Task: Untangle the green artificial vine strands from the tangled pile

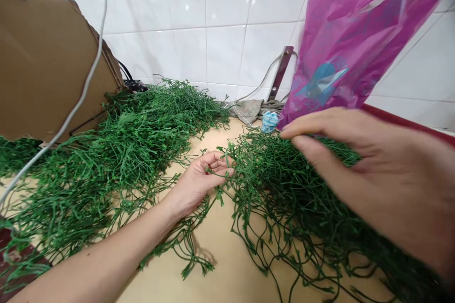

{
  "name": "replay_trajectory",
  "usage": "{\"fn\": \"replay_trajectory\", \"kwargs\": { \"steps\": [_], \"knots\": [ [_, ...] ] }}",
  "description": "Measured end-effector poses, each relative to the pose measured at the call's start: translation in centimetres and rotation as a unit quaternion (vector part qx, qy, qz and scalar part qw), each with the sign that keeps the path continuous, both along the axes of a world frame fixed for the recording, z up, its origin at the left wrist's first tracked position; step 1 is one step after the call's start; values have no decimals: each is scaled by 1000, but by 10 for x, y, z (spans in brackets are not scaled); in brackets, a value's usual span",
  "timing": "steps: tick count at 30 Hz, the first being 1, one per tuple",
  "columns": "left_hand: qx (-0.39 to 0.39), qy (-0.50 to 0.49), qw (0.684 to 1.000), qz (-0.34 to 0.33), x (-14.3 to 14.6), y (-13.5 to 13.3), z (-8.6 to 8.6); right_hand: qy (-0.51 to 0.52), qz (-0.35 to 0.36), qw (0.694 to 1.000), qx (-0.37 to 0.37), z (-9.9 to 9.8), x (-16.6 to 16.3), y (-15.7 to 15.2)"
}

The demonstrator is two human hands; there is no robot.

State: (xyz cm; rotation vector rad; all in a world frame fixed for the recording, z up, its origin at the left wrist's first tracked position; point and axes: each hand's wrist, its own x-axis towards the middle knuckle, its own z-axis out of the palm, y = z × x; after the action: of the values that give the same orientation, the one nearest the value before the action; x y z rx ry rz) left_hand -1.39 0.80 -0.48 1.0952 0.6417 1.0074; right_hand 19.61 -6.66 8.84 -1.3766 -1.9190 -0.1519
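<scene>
My left hand (209, 175) is closed on thin green plastic plant stems (227, 154) with small forked tips, at the left edge of a large tangled heap. That right-hand heap of green stems (277, 180) spreads over the tan tabletop (213, 265). Above it, close to the camera, is my right hand (369, 170), thumb and forefinger pinched together. Whatever the pinch holds, if anything, is too small to make out. A second heap of the same stems (135, 151) lies to the left, and a few loose stems (194, 255) rest near the front.
A cardboard box (50, 66) stands at the left, with a white cable (88, 75) hanging before it. A purple plastic bag (348, 52) hangs at the right by the white tiled wall (223, 0). A clear cup of blue-and-white pieces (270, 121) sits below, beside grey cloth (249, 110).
</scene>
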Motion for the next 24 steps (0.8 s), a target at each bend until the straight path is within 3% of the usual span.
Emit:
{"fn": "replay_trajectory", "kwargs": {
  "steps": [3, 8, 14, 24],
  "knots": [
    [23, 15, 1000, -8, 1, -3, 0, -19, 49, 998, -39, -16, -34, 6],
    [57, 52, 997, -11, 3, -6, -3, 10, 31, 986, -162, -43, -45, 16],
    [105, 120, 987, 1, 2, -6, -3, 88, 67, 961, -253, -43, -38, 22],
    [-45, -33, 998, -21, 3, -5, -5, 106, 132, 932, -321, -44, -26, 27]
  ]
}}
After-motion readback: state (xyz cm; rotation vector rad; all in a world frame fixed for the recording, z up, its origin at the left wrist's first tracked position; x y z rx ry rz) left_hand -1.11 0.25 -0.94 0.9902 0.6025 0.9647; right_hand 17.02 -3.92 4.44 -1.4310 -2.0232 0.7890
